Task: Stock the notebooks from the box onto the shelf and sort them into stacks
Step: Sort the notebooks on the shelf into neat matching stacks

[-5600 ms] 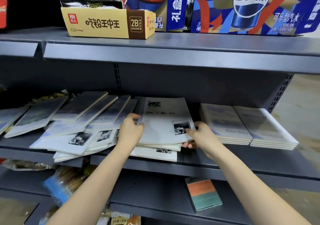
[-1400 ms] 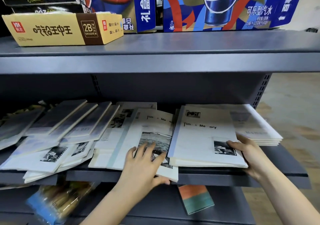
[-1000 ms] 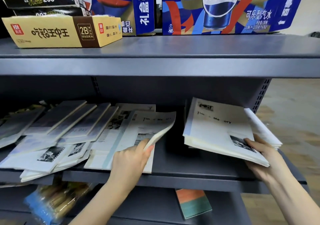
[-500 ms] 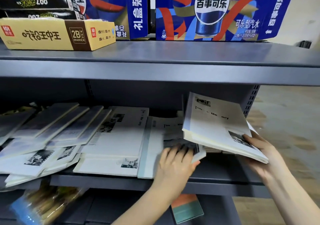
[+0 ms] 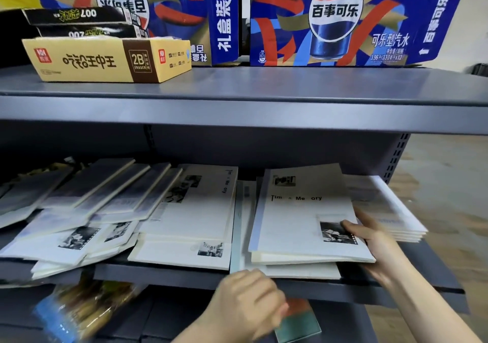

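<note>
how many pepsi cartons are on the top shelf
2. One Pepsi carton stands on the top shelf left of centre, behind the yellow eraser box; the second carton stands to its right. More may be hidden behind them or out of frame.

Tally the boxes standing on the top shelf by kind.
Blue Pepsi cartons: 2
Black 007 boxes: 2
Yellow 2B eraser box: 1
Total: 5
</note>
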Demonstrator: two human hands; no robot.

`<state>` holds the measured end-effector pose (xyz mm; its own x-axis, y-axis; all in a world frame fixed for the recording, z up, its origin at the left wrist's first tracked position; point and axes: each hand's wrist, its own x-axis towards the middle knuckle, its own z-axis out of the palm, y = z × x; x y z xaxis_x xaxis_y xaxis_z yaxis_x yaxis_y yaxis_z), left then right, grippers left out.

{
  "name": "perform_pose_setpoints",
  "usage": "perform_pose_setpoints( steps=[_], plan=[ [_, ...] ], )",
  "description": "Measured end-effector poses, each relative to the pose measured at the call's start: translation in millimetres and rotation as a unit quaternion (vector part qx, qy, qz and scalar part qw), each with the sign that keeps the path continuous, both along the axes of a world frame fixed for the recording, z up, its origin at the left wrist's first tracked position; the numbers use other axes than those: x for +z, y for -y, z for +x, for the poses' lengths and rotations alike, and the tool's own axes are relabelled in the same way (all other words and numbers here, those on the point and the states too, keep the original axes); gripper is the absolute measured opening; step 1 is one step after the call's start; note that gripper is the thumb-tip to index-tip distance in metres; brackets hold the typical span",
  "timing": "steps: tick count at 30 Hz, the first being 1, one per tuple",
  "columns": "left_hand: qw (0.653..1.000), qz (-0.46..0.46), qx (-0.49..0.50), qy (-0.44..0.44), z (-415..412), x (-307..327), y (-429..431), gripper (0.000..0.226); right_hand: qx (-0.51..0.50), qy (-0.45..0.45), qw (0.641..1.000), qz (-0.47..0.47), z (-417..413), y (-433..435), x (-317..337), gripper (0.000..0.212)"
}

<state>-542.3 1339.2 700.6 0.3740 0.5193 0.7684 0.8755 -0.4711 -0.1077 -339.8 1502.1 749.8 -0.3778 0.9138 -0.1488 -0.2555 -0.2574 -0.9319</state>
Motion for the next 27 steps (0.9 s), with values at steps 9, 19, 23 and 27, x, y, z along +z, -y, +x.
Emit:
perform_pose_setpoints(
  steps=[9,19,23,27],
  plan=[
    [0.903,-0.292,0.292,0.119,-43,29,-28,0.072,0.070,0.047,0.996,0.007,-18,3,-2,0.040],
    [0.875,-0.349,0.329,0.064,-47,23,-57,0.062,0.054,0.247,0.962,0.101,-34,4,9,0.025],
    [0.874,-0.346,0.336,0.059,-44,20,-57,0.058,0.035,0.364,0.918,0.153,-35,4,10,0.010],
    [0.877,-0.344,0.326,0.076,-35,23,-48,0.058,0.027,0.358,0.929,0.089,-34,10,-5,0.034]
  ],
)
